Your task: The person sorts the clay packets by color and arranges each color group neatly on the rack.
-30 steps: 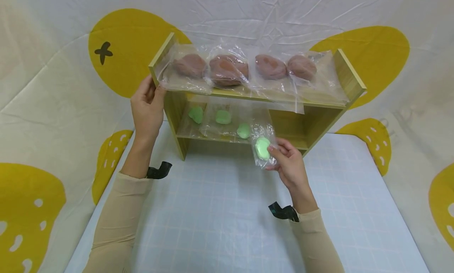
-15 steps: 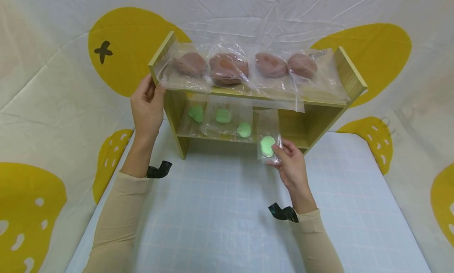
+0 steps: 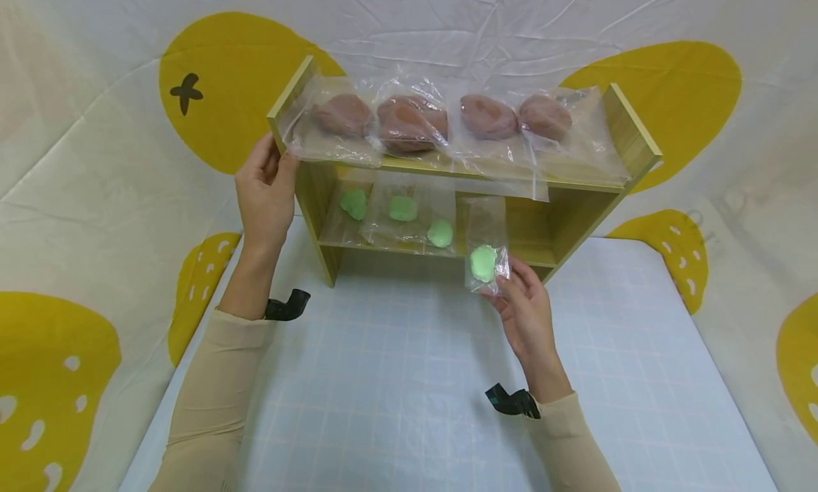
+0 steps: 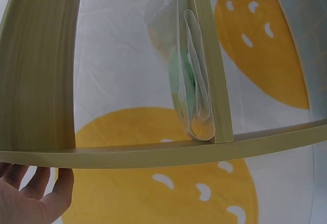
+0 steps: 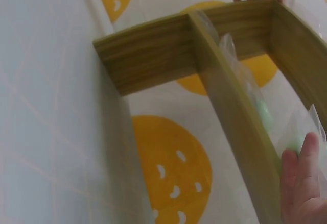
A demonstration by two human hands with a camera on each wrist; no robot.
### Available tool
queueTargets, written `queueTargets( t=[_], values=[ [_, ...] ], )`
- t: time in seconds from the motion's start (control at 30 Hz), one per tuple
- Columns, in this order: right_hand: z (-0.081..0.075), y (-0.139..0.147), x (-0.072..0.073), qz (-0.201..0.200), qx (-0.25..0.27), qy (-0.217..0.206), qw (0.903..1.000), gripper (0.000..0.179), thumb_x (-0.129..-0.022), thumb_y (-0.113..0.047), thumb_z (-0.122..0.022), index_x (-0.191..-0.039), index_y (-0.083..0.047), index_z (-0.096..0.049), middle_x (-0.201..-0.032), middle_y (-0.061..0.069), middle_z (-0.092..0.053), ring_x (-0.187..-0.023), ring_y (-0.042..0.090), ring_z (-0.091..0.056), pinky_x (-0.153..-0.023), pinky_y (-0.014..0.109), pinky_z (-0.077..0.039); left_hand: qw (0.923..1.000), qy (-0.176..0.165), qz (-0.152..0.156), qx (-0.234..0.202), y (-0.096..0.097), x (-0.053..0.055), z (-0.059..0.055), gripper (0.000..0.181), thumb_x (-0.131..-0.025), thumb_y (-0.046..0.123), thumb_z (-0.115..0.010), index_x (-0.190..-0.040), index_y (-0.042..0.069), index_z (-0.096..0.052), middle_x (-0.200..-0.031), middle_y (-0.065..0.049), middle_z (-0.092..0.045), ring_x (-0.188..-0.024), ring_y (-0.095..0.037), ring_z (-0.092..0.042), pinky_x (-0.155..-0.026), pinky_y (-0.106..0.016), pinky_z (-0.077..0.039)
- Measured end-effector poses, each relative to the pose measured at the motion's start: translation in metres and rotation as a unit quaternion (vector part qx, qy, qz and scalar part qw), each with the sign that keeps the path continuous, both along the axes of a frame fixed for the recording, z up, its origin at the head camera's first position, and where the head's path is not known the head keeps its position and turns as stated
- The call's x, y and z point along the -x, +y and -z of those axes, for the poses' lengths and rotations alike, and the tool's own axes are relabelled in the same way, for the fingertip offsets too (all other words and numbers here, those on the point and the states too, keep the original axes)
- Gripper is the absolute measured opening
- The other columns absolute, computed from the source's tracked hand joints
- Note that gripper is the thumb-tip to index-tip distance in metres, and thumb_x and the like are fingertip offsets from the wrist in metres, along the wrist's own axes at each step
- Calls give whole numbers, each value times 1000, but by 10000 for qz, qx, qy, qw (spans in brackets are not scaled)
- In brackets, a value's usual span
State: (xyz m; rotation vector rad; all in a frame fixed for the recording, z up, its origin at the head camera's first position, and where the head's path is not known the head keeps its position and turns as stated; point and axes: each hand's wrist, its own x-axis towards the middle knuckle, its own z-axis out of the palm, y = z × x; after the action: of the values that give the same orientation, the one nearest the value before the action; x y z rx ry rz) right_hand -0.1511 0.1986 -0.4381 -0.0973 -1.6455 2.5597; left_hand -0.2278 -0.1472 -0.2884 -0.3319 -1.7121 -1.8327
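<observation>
In the head view my left hand (image 3: 267, 194) grips the left side panel of a wooden shelf (image 3: 578, 211), with the thumb toward the front. My right hand (image 3: 527, 311) is at the lower right corner of a clear plastic bag with a pale green lump (image 3: 483, 264). The thumb lies over that corner, and fingers are partly hidden behind it. This bag leans on the lower tier, its bottom hanging past the board's front edge. To its left lie bagged green lumps (image 3: 402, 209). In the right wrist view the right fingers (image 5: 308, 168) look fairly straight.
Several brownish lumps in clear bags (image 3: 488, 118) lie along the shelf's top tier, some plastic overhanging the front. The shelf stands on a pale checked tablecloth (image 3: 383, 378). Behind it hangs a white cloth with yellow shapes (image 3: 664, 108).
My right hand moved the bagged green lump rightward, away from its neighbour, then shifted slightly down toward the bag's corner while the bag stayed nearly in place. My left hand kept its grip.
</observation>
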Motion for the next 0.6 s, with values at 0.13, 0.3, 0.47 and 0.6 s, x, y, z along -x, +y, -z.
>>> queueTargets(
  t=[0.13, 0.3, 0.47, 0.6],
  values=[
    [3, -2, -5, 121, 226, 60, 9997, 52, -100, 6, -49, -149, -1, -35, -149, 18, -40, -126, 33, -51, -92, 36, -54, 10000, -26, -31, 43, 0, 0, 0, 35, -98, 6, -63, -132, -3, -62, -129, -15, -64, -120, -22, -60, -104, -34, -46],
    [5, -4, -7, 79, 451, 188, 9988, 53, -98, 9, -51, -148, 4, -34, -150, 20, -38, -129, 33, -49, -97, 36, -50, 10000, -43, -48, 52, -1, -1, 0, 35, -98, 6, -63, -132, -2, -62, -129, -14, -64, -119, -22, -60, -103, -34, -46],
    [7, -3, -8, -24, 681, 276, 9973, 46, -101, 8, -42, -146, 12, -35, -151, 22, -32, -131, 31, -47, -103, 34, -44, 10000, -38, -29, 60, 0, 0, 0, 35, -98, 7, -63, -132, -3, -62, -128, -15, -64, -119, -22, -60, -103, -34, -46],
    [8, -1, -10, -100, 798, 245, 9965, 47, -101, 11, -40, -147, 14, -34, -153, 21, -29, -135, 31, -44, -105, 34, -42, 9999, -48, -46, 92, 0, 0, 0, 35, -99, 7, -63, -132, -3, -62, -128, -15, -64, -119, -22, -60, -103, -34, -46]
  ],
)
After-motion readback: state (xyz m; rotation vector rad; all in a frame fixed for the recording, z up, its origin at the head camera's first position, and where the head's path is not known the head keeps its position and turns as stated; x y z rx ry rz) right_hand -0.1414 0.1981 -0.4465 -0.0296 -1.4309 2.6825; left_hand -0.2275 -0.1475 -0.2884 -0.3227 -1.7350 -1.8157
